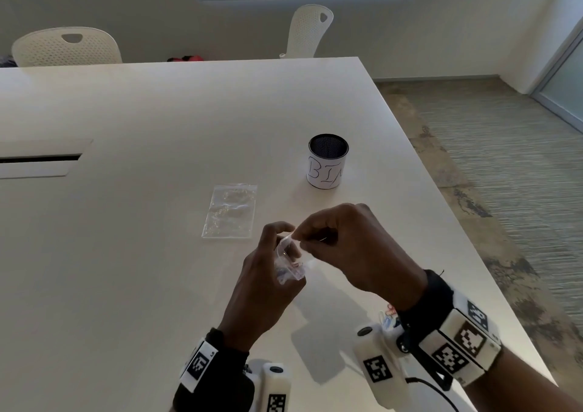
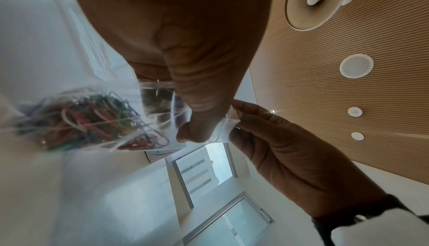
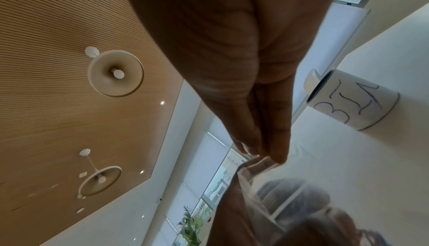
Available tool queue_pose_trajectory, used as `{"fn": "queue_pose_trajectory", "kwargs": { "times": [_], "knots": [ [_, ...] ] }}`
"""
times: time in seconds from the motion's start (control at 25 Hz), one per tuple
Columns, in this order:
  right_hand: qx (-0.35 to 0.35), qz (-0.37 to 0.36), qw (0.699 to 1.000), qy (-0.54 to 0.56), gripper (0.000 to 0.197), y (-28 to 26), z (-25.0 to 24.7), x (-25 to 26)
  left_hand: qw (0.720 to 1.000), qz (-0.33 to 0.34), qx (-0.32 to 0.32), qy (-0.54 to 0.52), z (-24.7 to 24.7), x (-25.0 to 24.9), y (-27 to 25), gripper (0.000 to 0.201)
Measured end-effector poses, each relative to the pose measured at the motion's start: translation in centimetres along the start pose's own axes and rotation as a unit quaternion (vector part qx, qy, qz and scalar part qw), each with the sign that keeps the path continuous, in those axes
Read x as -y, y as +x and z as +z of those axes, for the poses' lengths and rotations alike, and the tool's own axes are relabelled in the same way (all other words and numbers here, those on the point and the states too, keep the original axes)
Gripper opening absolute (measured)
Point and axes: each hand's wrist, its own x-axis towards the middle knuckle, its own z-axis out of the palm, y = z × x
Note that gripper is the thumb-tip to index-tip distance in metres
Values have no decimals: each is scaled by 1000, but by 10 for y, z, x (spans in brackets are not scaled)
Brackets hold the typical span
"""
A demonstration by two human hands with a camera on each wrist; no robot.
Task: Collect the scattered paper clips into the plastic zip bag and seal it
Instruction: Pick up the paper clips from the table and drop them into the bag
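Note:
A small clear zip bag (image 1: 291, 265) with several coloured paper clips (image 2: 92, 119) inside is held up above the white table (image 1: 157, 112). My left hand (image 1: 279, 238) grips the bag's upper part, its thumb pressed on the top strip. My right hand (image 1: 304, 236) pinches the same top strip from the right side. In the left wrist view the right hand (image 2: 234, 119) meets the left thumb at the bag's top edge (image 2: 223, 129). The right wrist view shows pinched right fingertips (image 3: 274, 151) above the blurred bag (image 3: 285, 195). I see no loose clips on the table.
A second clear zip bag (image 1: 230, 211) lies flat on the table beyond my hands. A black mesh cup with a paper label reading BIN (image 1: 327, 162) stands further right. The table's right edge (image 1: 441, 175) drops to carpet. Two white chairs (image 1: 66, 47) stand at the far side.

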Motion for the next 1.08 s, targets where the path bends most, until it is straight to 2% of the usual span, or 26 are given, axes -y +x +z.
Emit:
{"fn": "queue_pose_trajectory", "kwargs": {
  "times": [0.2, 0.36, 0.44, 0.52, 0.68, 0.8, 0.84, 0.92, 1.0, 1.08],
  "knots": [
    [-70, 61, 995, -26, 12, -20, -37, -21, 1000, 5, -1, -15, 0, 1, -2, 67],
    [-14, 168, 977, -130, 12, -62, -72, -70, 1000, 7, 7, -12, 3, 2, -2, 65],
    [20, 220, 954, -204, 18, -87, -80, -101, 1000, 9, 10, -7, 4, 1, -2, 65],
    [25, 263, 932, -249, 24, -110, -81, -126, 1000, 11, 15, -5, 6, 0, -1, 66],
    [43, 270, 929, -251, 28, -134, -49, -134, 1000, 16, 17, 10, 8, -2, -1, 67],
    [78, 241, 950, -183, 26, -139, -30, -109, 999, 23, 19, 15, 9, -3, -1, 67],
    [86, 235, 956, -154, 29, -140, -30, -100, 999, 25, 18, 15, 8, -3, -1, 66],
    [99, 247, 952, -150, 55, -142, -35, -87, 999, 28, 18, 17, 7, -4, -2, 65],
    [108, 284, 929, -213, 85, -144, -38, -82, 999, 25, 16, 18, 6, -5, -3, 64],
    [122, 333, 912, -205, 96, -144, -31, -79, 1000, 19, 15, 16, 6, -6, -4, 63]
  ]
}}
